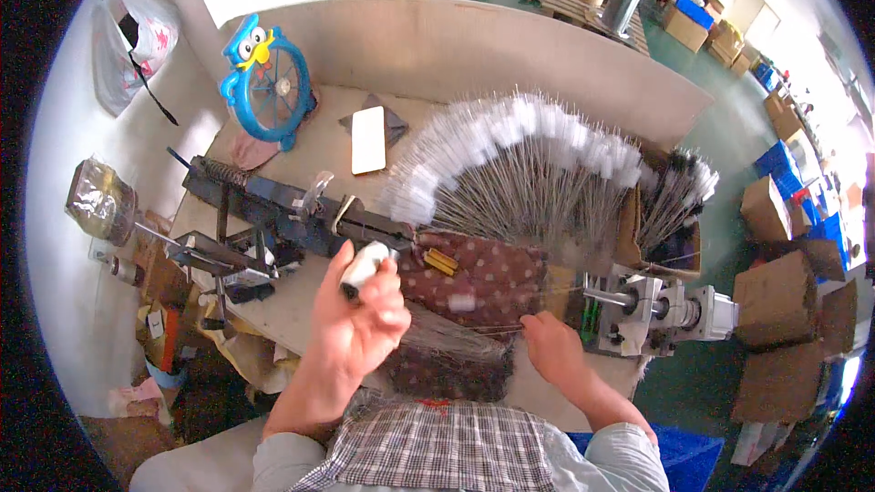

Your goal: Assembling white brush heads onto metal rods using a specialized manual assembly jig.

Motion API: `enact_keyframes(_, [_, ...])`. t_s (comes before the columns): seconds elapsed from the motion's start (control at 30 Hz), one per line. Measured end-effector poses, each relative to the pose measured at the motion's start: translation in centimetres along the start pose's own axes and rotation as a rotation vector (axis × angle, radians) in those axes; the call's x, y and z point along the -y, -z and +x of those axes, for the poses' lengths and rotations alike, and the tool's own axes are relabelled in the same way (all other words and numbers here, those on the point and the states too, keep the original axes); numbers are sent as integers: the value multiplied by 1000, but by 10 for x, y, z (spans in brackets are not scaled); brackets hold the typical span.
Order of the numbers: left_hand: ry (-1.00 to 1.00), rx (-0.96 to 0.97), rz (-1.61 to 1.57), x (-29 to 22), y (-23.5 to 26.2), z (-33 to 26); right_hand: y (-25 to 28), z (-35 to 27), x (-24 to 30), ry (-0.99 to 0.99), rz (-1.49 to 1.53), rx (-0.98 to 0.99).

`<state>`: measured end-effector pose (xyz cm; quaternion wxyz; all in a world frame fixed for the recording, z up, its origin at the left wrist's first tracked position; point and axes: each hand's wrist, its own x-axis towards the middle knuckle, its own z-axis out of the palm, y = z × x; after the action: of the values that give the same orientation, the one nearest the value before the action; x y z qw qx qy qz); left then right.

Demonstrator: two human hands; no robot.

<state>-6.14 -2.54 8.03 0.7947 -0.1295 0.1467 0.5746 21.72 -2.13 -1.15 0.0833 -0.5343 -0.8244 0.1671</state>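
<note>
My left hand (pixel 360 328) is raised over the near side of the bench, its fingers closed round a short white cylinder (pixel 369 264) with a dark end. On the right, the fingers of my right hand (pixel 554 346) pinch the end of thin wires (pixel 499 330) at the edge of a brown dotted cloth (pixel 501 273). A bundle of loose thin wires (pixel 437 339) lies across the cloth, left of that hand. Yellow pieces (pixel 440 261) and a small white piece (pixel 462 302) rest on the cloth. Beyond it, many white-tipped wire brushes (pixel 519 132) fan out.
A long dark metal device (pixel 292 210) crosses the bench at left. A motor-like machine with a shaft (pixel 652 310) stands at right, near a carton (pixel 670 260) of dark-tipped brushes. Farther back are a white phone-shaped slab (pixel 368 140), a blue round fan (pixel 273 87) and a low partition (pixel 401 32).
</note>
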Motion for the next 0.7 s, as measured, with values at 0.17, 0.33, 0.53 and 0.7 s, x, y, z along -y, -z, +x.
enact_keyframes(0.17, [-124,-71,511,20,47,-19,34,-9,7,-19,-215,105])
enact_keyframes(0.33, [105,154,944,34,34,-8,124,-33,-10,-56,-254,-297])
enact_keyframes(0.53, [-760,475,1866,92,30,74,153,-24,-17,-173,-120,-610])
enact_keyframes(0.7, [-738,612,2476,123,31,131,107,20,-10,192,0,-447])
